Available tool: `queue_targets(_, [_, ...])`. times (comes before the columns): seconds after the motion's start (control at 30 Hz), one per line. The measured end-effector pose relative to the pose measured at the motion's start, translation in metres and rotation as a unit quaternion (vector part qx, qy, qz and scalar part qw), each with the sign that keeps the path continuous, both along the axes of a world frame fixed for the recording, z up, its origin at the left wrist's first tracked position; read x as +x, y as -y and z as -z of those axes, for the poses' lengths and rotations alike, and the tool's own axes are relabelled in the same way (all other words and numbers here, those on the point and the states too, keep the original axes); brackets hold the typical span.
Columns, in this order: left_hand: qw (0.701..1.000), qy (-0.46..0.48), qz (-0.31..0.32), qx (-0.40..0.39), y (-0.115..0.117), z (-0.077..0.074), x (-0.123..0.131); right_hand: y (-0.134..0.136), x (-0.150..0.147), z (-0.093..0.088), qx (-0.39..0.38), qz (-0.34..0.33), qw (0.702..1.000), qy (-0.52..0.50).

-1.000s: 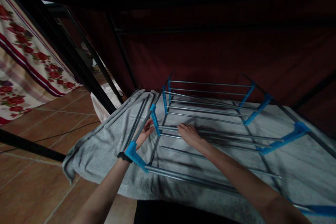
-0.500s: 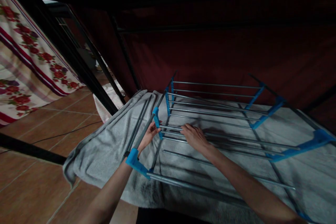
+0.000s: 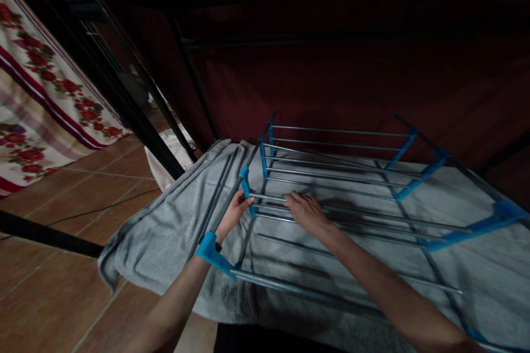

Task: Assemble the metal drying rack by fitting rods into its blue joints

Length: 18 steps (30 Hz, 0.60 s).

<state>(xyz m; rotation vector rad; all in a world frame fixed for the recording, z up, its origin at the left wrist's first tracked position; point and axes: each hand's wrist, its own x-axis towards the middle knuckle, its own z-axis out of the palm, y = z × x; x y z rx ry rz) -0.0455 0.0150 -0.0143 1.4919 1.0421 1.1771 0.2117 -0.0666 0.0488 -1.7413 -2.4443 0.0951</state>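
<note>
A rack of metal tubes with blue plastic brackets lies on a grey blanket (image 3: 153, 242). My left hand (image 3: 235, 210) is closed around a blue bracket (image 3: 245, 183) on the rack's left side, where a metal tube (image 3: 265, 197) meets it. Farther along that same tube, my right hand (image 3: 305, 210) grips it from above with its fingers wrapped over. Below my right hand a loose-looking rod (image 3: 296, 244) lies across the blanket. The front left corner has another blue bracket (image 3: 213, 253), joined to a thick front tube (image 3: 298, 288).
Two dark tubes (image 3: 216, 190) rest on the blanket left of the rack. Black frame posts (image 3: 124, 99) stand at the left, beside a floral curtain (image 3: 45, 71). A dark red cloth (image 3: 331, 83) hangs behind. A cable (image 3: 103, 209) crosses the tiled floor (image 3: 37, 292).
The view has shifted very slightly. Both hands keep nearly the same places on the bracket and the tube.
</note>
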Motion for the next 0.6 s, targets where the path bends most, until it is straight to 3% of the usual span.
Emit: queue_targets(0.6, [0.999,-0.032,-0.011,0.014,0.0040,-0.0025,0.0020,-0.0019,0.0007,0.0011,-0.013,0.000,1.000,0.002])
